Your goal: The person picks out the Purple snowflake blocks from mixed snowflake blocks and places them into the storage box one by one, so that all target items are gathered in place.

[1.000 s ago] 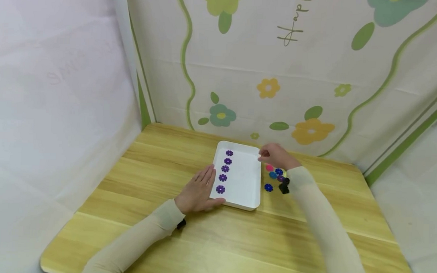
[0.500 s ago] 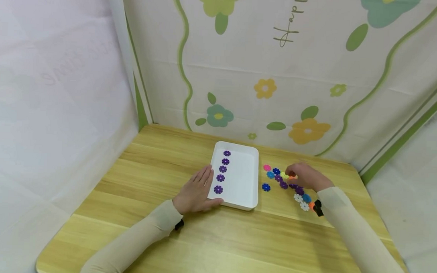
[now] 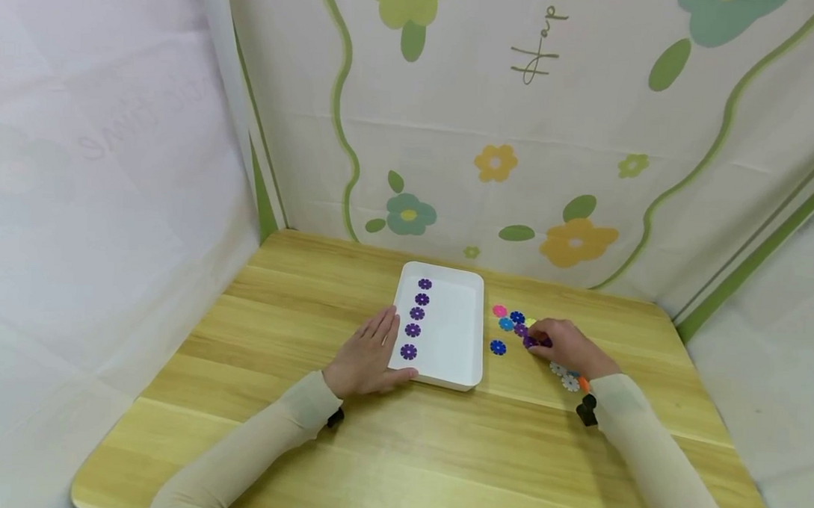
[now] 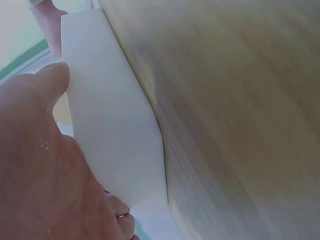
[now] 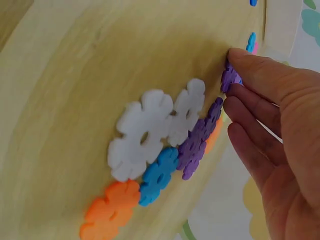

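Right hand [image 3: 568, 348] reaches into the loose scatter of flower-shaped pieces on the tabletop [image 3: 400, 448], its fingertips [image 5: 239, 60] pressed against a purple piece [image 5: 229, 77] at the near edge of the pile; the wrist view shows the fingers lying fairly straight and close together on the piece, touching it and not yet curled round it, so it reads as not yet lifted. Left hand [image 3: 370, 357] lies flat, fingers spread, against the near left rim of the white tray [image 3: 458, 327], steadying it (the thumb lies along the tray's outer wall in the left wrist view). Inside the tray a single column of five purple flower pieces [image 3: 417, 313] runs along its left side, evenly spaced, and the remainder of the tray floor is bare. On the tabletop to the right of the tray remain a pink piece [image 3: 499, 311], several blue ones [image 3: 498, 348], more purple ones, two white pieces [image 5: 155, 125] and an orange piece [image 5: 107, 210]. Judged from this, the sorting looks partly done: one purple row is laid, at least a few purple pieces are left outside, and none of the other colours has gone in.
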`<state>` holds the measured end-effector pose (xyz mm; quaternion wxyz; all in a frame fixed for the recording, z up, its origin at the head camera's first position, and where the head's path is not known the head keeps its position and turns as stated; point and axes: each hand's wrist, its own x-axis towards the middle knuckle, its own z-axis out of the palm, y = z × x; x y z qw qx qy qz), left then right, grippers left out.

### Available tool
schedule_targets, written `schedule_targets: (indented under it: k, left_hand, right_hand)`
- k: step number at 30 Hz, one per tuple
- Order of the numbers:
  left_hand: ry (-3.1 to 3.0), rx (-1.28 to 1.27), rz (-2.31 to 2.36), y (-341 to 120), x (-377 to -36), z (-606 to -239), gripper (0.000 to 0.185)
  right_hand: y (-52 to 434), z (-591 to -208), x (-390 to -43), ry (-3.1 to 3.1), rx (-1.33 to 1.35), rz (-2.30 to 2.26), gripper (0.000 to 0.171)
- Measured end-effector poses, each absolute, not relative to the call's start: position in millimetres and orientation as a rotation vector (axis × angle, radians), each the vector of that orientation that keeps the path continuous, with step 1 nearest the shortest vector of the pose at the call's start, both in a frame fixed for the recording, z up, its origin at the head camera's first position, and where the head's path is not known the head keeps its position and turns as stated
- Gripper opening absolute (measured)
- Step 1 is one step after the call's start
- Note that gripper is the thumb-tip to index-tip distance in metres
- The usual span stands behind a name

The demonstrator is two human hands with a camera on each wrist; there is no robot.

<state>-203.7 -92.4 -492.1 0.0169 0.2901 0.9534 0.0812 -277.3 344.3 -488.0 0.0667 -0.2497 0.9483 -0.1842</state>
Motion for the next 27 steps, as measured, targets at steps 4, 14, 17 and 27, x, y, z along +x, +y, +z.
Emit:
schedule_targets:
  k: [4, 14, 17, 27]
  left_hand:
    - [2.956, 0.894, 0.249, -92, -203, -487, 0.105]
    - [2.973, 0.918, 0.297, -93, -205, -493, 0.104]
    - [2.979, 0.909, 0.266, -92, -205, -492, 0.104]
    - [2.969, 0.902, 0.224, -92, -204, -493, 0.105]
  right_hand:
    - [346, -490, -282, 2.848, -0.681, -0.606, 0.024]
    - [343, -479, -291, 2.777, -0.666, -0.658, 0.004]
    - [343, -469, -293, 2.72, -0.674, -0.649, 0.004]
    - [336, -432, -290, 2.663, -0.737, -0.575, 0.013]
